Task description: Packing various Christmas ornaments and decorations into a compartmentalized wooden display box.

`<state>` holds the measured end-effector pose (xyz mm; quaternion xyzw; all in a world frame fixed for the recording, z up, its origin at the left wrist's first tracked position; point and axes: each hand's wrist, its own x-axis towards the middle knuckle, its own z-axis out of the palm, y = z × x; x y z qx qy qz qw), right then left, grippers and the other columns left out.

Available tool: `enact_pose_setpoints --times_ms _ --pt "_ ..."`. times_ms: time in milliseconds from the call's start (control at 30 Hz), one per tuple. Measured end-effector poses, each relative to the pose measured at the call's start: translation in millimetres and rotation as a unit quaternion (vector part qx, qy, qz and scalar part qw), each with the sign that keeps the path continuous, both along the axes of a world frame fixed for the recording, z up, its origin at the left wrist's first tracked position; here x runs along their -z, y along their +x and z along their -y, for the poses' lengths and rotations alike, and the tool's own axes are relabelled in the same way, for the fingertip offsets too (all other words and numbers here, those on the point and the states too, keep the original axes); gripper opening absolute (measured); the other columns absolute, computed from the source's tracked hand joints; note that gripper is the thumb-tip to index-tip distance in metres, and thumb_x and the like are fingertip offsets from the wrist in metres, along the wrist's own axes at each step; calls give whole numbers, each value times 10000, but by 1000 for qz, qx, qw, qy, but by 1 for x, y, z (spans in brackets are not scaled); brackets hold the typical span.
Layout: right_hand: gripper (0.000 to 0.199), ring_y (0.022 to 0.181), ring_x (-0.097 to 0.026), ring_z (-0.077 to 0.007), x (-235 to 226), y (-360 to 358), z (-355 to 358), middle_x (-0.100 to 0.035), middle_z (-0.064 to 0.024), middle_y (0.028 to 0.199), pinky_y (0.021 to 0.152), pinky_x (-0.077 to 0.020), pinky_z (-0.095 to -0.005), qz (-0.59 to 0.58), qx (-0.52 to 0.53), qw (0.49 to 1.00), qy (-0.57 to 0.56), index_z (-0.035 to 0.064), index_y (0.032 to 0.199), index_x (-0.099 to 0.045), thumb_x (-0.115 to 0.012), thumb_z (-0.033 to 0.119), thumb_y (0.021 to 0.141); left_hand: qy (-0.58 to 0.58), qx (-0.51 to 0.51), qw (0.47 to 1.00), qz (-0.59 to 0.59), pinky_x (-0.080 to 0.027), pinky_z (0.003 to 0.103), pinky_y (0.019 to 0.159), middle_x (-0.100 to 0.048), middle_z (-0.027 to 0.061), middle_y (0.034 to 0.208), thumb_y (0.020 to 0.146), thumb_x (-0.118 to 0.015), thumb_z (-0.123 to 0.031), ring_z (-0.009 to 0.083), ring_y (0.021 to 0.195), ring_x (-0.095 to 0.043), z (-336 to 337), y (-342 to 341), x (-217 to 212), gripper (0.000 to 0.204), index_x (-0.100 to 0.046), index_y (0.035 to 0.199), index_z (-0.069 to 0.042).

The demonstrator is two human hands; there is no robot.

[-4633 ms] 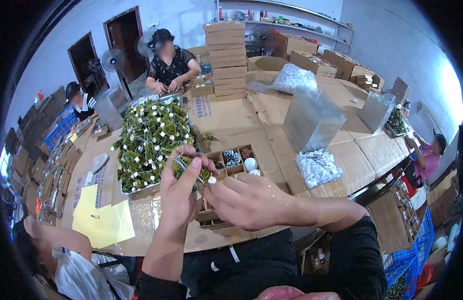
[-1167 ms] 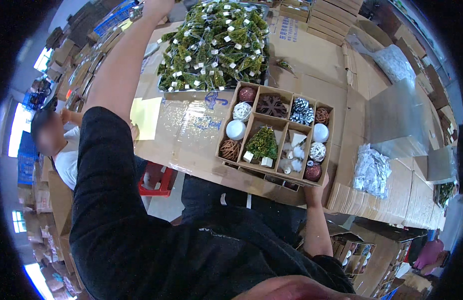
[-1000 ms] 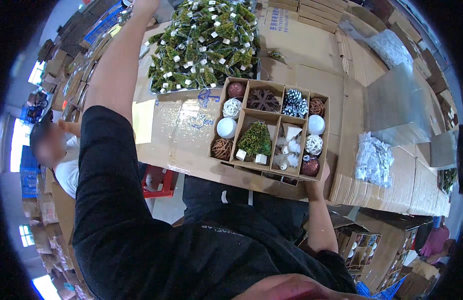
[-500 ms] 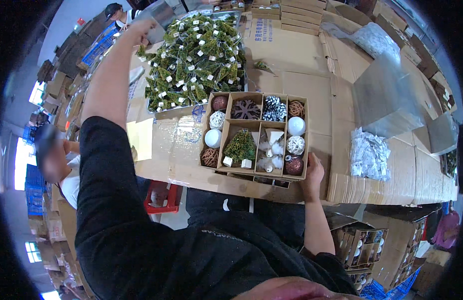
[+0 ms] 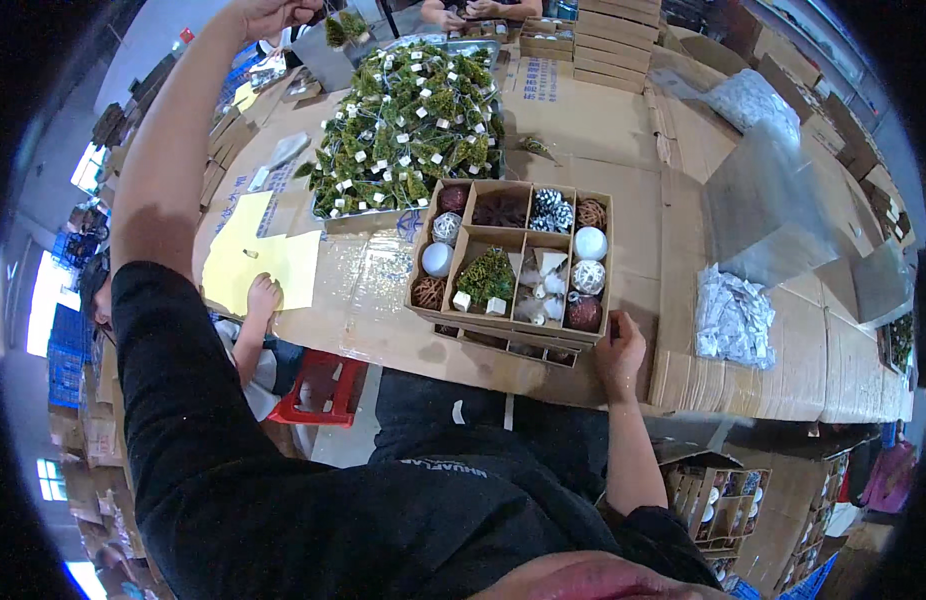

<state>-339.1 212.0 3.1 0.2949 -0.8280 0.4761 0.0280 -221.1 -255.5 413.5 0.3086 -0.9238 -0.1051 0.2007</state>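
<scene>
My right hand (image 5: 621,358) is closed around the near right corner of a divided cardboard box (image 5: 509,322). The box holds a green mini tree (image 5: 485,283) with white block feet, a pine cone (image 5: 551,213), a dark snowflake (image 5: 499,210), white feathery ornaments (image 5: 541,287) and several balls in the side columns. Raised at the far left, my left hand (image 5: 273,14) has its fingers pinched together, partly cut off by the frame. Small green trees (image 5: 347,30) show right beside it; whether they hang from it is unclear. A tray (image 5: 363,212) heaped with such trees stands beyond the box.
Another person's hand (image 5: 264,296) rests on yellow paper (image 5: 283,262) at left. Across the table are another person's hands (image 5: 463,14). Stacked boxes (image 5: 613,45) stand at the back; a grey bin (image 5: 773,205) and a bag of white tags (image 5: 735,318) lie right. A red stool (image 5: 321,388) is below.
My left hand has risen up and away from beside the tree tray. My right hand stays at the box corner. The other person's hand now lies on the yellow paper.
</scene>
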Motion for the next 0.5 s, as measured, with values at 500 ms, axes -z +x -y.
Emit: enact_pose_setpoints --times_ms 500 --pt "171 577 -457 -52 -26 -37 -8 -522 19 663 514 -353 -210 253 116 904 -326 12 868 -645 -571 135 963 -177 113 976 -52 -467 349 600 -632 123 696 839 -673 -167 205 629 -609 -115 10 -19 175 -659 855 7"
